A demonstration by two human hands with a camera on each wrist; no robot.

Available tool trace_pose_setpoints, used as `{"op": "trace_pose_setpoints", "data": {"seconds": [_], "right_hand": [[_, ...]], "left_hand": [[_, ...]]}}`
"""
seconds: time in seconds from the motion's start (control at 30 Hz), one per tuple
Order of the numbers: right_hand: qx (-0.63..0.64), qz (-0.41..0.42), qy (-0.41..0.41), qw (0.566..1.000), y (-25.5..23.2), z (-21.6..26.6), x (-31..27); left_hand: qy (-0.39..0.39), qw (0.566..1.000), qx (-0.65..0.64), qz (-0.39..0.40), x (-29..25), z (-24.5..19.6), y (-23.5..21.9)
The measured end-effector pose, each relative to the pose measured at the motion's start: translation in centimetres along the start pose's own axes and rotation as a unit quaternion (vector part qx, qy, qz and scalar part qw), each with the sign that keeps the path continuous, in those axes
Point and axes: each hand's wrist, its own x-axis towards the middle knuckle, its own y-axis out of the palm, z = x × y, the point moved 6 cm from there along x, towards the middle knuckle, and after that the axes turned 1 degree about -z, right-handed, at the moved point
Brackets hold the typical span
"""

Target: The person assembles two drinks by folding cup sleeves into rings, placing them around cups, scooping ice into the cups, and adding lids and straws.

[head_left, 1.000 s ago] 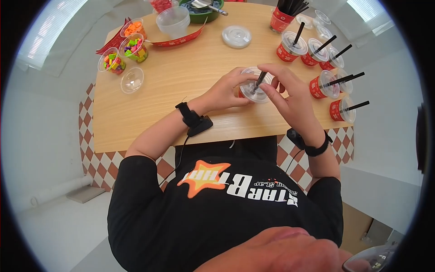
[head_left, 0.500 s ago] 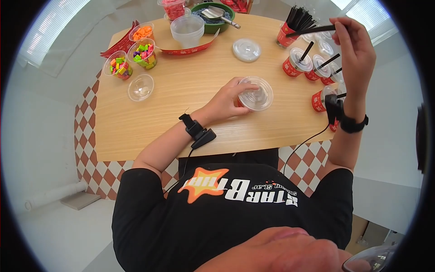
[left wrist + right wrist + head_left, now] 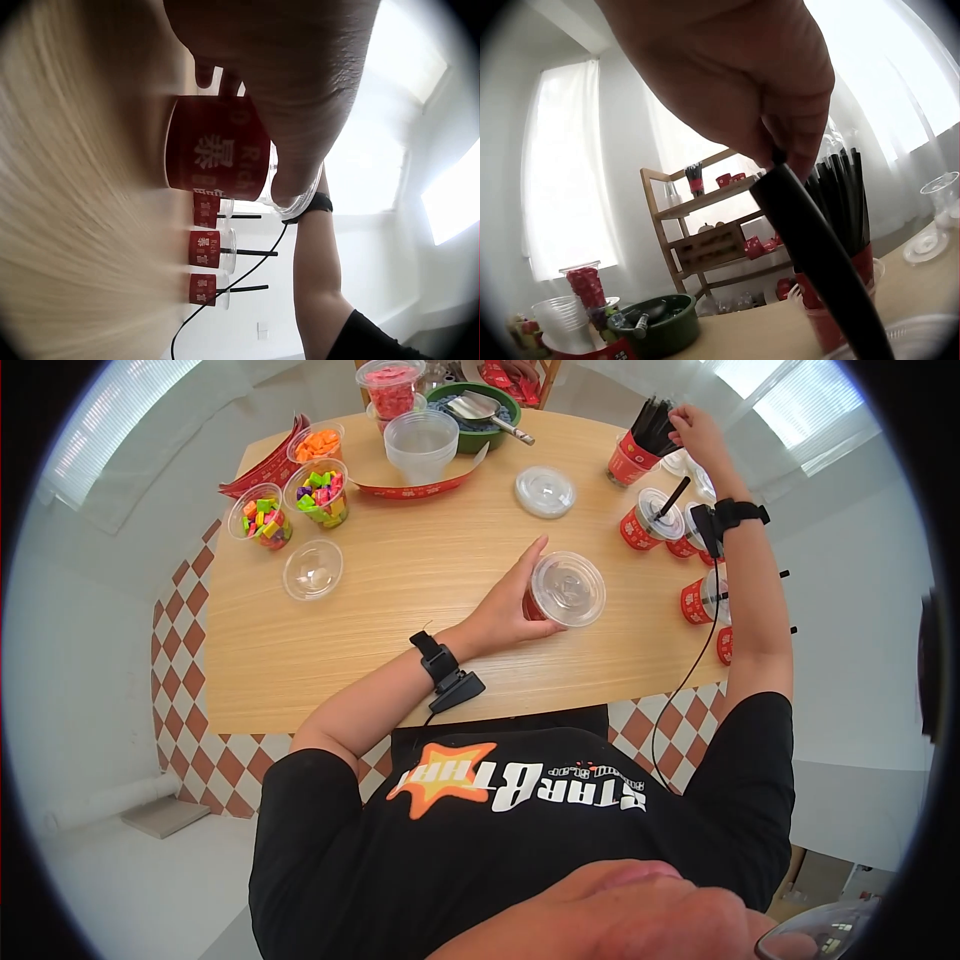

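My left hand (image 3: 502, 610) grips a red paper cup (image 3: 214, 146) with a clear plastic lid (image 3: 568, 589), thumb and fingers around its side. The cup stands upright on the table, its far side hidden by the hand. At the back right, my right hand (image 3: 697, 438) is at the tops of a bunch of black straws (image 3: 655, 428), thumb and fingertips pinched together on a straw. Those straws stand in a red cup (image 3: 630, 462). In the right wrist view another black straw (image 3: 817, 255) crosses close in front of the camera, above a clear lid.
Lidded red cups (image 3: 641, 528) with straws line the right side. Clear lids (image 3: 546, 492) are stacked mid-back, and a clear dome lid (image 3: 313, 570) lies left. Behind are cups of colourful pieces (image 3: 322, 495), nested clear cups (image 3: 420, 448) and a green bowl (image 3: 512, 412) with a scoop (image 3: 478, 407).
My right hand has drawn a straw away from the lidded cup, swung it up to the right and brought it to the straw bunch. The left hand keeps the cup; its fingers have left the lid.
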Motion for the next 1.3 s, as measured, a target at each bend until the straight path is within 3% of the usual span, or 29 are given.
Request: {"op": "trace_pose_setpoints", "data": {"seconds": [0.07,0.1,0.13,0.17,0.2,0.33,0.43,0.6,0.73,0.8,0.83,0.9,1.03,1.3], "right_hand": [[-0.101,0.086,0.044,0.990,1.5,-1.5,0.5],[-0.205,0.073,0.033,0.976,0.8,1.6,-0.3],[-0.205,0.074,0.028,0.975,1.3,3.8,-1.0],[-0.199,-0.025,-0.111,0.973,1.1,7.5,-1.6],[-0.185,-0.122,-0.246,0.944,1.3,10.9,-2.9],[-0.038,0.112,-0.142,0.983,11.2,14.6,-4.9],[-0.097,0.139,-0.147,0.974,17.3,14.2,-4.6],[-0.083,0.240,-0.027,0.967,22.7,12.1,-2.8],[-0.039,0.234,-0.023,0.971,23.1,10.7,-1.7],[-0.061,0.107,-0.088,0.989,21.5,10.8,-0.9],[-0.060,0.108,-0.087,0.989,21.4,10.6,-0.7],[-0.161,-0.002,-0.118,0.980,19.9,10.9,-0.1],[-0.216,-0.027,-0.123,0.968,18.9,10.5,0.3],[-0.202,0.017,-0.078,0.976,20.3,7.6,1.8]], "left_hand": [[-0.021,0.998,-0.066,-0.001,-0.1,0.7,0.2],[-0.021,0.998,-0.066,-0.005,-0.1,1.1,0.2],[-0.018,0.996,-0.083,-0.003,0.0,1.6,0.4],[-0.016,0.995,-0.101,-0.002,0.1,1.8,0.5],[-0.016,0.995,-0.102,-0.007,0.1,1.6,0.4],[-0.017,0.996,-0.082,0.009,0.0,1.2,0.6],[-0.002,0.997,-0.078,0.007,0.2,1.6,0.6],[0.000,0.998,-0.053,0.020,0.1,1.2,0.5],[-0.004,0.998,-0.058,0.023,0.3,1.1,0.8],[-0.007,0.997,-0.066,0.025,0.3,0.9,0.7],[-0.008,0.998,-0.059,0.024,0.3,0.7,0.7],[-0.011,0.998,-0.051,0.024,0.3,0.5,0.5],[0.005,0.999,-0.042,0.011,0.5,0.6,0.5],[0.024,0.999,-0.034,0.002,0.6,1.5,0.9]]}}
